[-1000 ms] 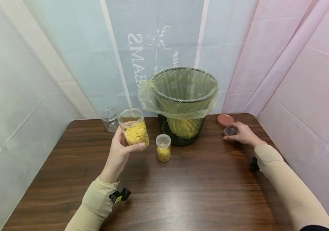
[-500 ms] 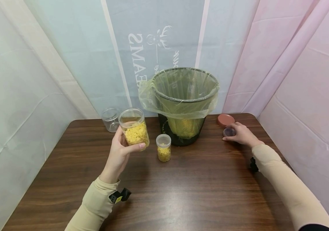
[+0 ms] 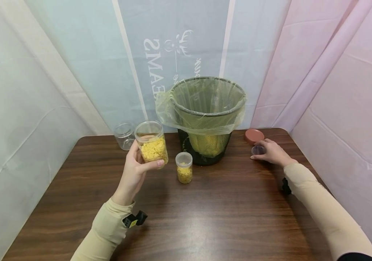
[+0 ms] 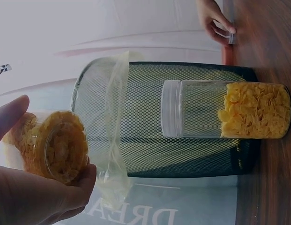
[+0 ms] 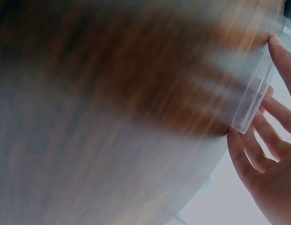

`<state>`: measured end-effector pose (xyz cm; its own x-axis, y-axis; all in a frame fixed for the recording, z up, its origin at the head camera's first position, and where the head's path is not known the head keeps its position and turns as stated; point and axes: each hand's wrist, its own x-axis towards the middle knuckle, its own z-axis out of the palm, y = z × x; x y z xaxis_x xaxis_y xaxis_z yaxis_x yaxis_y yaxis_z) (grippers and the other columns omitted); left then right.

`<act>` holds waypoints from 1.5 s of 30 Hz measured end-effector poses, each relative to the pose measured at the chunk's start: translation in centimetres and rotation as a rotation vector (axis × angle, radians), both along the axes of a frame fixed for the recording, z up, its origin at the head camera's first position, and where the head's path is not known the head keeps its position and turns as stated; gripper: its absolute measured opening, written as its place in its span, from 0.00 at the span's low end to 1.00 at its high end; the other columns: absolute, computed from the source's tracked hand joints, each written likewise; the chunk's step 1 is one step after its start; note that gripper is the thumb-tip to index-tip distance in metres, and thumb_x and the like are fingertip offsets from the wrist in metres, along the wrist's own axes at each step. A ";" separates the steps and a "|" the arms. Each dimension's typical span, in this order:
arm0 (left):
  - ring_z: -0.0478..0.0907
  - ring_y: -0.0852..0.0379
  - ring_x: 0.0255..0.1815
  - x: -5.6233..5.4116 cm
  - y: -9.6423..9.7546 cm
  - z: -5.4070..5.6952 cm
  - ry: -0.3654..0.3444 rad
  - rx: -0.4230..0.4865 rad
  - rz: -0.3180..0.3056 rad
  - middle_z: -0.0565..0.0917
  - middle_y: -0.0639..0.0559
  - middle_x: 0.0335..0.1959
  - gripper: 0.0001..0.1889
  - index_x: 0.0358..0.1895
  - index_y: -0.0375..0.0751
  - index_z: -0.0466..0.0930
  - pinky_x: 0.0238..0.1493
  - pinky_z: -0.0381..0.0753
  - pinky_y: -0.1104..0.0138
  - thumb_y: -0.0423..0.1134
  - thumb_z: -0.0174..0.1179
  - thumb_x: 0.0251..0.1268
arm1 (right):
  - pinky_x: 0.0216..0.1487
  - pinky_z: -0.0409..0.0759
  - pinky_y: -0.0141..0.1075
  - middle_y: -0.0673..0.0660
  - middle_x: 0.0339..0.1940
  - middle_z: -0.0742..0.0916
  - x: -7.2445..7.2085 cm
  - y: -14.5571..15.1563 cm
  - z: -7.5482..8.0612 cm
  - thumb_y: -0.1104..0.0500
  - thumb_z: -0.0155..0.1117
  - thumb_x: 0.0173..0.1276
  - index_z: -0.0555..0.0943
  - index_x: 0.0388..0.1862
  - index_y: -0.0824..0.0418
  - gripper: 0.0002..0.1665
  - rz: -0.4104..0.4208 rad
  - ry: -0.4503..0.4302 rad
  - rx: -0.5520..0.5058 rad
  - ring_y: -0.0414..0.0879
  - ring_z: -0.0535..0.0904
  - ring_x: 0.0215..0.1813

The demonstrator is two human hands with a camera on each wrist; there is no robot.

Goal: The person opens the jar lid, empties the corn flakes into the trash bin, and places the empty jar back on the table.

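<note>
My left hand (image 3: pixel 136 173) grips an uncapped clear jar (image 3: pixel 153 148), partly filled with yellow flakes, raised off the table and slightly tilted. Its flake-filled base (image 4: pixel 65 147) faces the camera in the left wrist view. A smaller clear jar (image 3: pixel 184 173) of yellow flakes, with a whitish lid (image 4: pixel 171 108), stands upright on the table to the right of that hand. At the far right my right hand (image 3: pixel 273 153) holds a clear round lid (image 3: pixel 258 150) by its rim, low at the tabletop. Thumb and fingers sit on opposite edges of this lid (image 5: pixel 254 96) in the right wrist view.
A black mesh wastebasket (image 3: pixel 186 146) with a pale green bag (image 3: pixel 205 125) stands at the back middle. An uncovered clear jar (image 3: pixel 124 139) is at the back left. A reddish-brown lid (image 3: pixel 254 135) lies behind my right hand on the wooden table (image 3: pixel 225 217).
My right hand has shifted slightly left with the clear lid. The left hand and its jar stay nearly where they were.
</note>
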<state>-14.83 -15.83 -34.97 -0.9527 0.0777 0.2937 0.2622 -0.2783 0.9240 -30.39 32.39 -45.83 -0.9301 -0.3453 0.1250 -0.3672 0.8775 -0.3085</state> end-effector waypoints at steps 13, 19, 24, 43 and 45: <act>0.74 0.50 0.54 -0.2 0.2 0.2 0.006 0.002 -0.006 0.74 0.45 0.56 0.39 0.62 0.43 0.64 0.53 0.78 0.62 0.16 0.63 0.43 | 0.55 0.69 0.61 0.73 0.54 0.77 0.2 0.1 0.4 0.45 0.62 0.65 0.76 0.57 0.66 0.31 -0.003 0.005 -0.013 0.68 0.71 0.56; 0.74 0.50 0.55 -0.4 0.5 0.6 0.007 0.022 -0.008 0.74 0.45 0.56 0.39 0.63 0.44 0.64 0.53 0.78 0.62 0.17 0.63 0.44 | 0.48 0.73 0.57 0.71 0.48 0.80 0.7 -0.1 1.1 0.51 0.59 0.69 0.78 0.53 0.68 0.23 0.014 0.077 -0.051 0.64 0.76 0.50; 0.74 0.50 0.55 -0.6 0.8 1.1 0.014 0.016 -0.002 0.75 0.45 0.56 0.38 0.63 0.44 0.65 0.52 0.78 0.62 0.18 0.63 0.45 | 0.46 0.77 0.54 0.65 0.46 0.82 1.3 -0.8 2.2 0.52 0.58 0.70 0.79 0.51 0.65 0.19 -0.003 0.122 -0.123 0.59 0.79 0.47; 0.74 0.50 0.55 -2.7 2.1 3.2 0.071 0.064 0.020 0.74 0.45 0.58 0.37 0.63 0.45 0.66 0.51 0.78 0.62 0.19 0.63 0.46 | 0.37 0.81 0.45 0.55 0.38 0.86 4.3 -5.5 9.5 0.53 0.59 0.69 0.81 0.49 0.60 0.16 0.026 0.431 -0.238 0.49 0.83 0.35; 0.74 0.50 0.54 -2.9 2.2 3.4 0.078 0.063 0.023 0.74 0.45 0.57 0.36 0.62 0.44 0.67 0.51 0.79 0.63 0.19 0.64 0.46 | 0.37 0.81 0.44 0.55 0.37 0.86 4.5 -5.9 10.0 0.53 0.58 0.69 0.81 0.48 0.61 0.15 0.031 0.457 -0.247 0.49 0.84 0.34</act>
<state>-17.77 -13.61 -31.57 -0.9281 0.0353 0.3707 0.3395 -0.3287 0.8813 -25.94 26.52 -35.83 -0.7515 -0.2806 0.5970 -0.5373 0.7855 -0.3072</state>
